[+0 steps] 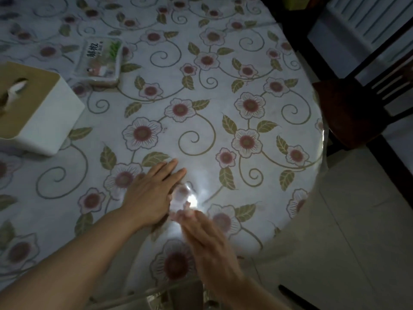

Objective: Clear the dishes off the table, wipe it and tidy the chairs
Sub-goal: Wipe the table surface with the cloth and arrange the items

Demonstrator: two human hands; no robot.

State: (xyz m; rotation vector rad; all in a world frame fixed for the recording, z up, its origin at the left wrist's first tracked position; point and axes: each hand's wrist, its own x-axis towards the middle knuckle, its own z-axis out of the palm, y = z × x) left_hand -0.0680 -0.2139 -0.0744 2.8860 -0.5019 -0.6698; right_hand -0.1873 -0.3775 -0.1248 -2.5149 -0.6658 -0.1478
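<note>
Now both hands are over the near part of the surface (223, 63), which is round and covered with a cloth printed with pink flowers and green leaves. The left hand (152, 193) lies flat, palm down, with its fingers straight and close together, and it holds nothing. The right hand (207, 238) is just beside it, to its right and nearer to the person; it is blurred, its fingers look stretched out, and its fingertips are at a bright reflection of light on the cloth. I cannot tell if something small is under these fingertips.

Well beyond the left hand and to its left stands a white tissue box (35, 108) with a brown top and an opening where a tissue shows. Beyond that, farther from the hands, lies a flat packet (98, 61) with printed characters and a green picture. To the far right of the right hand a dark wooden chair (353, 108) stands at the edge of the surface, on a pale tiled floor (348, 231).
</note>
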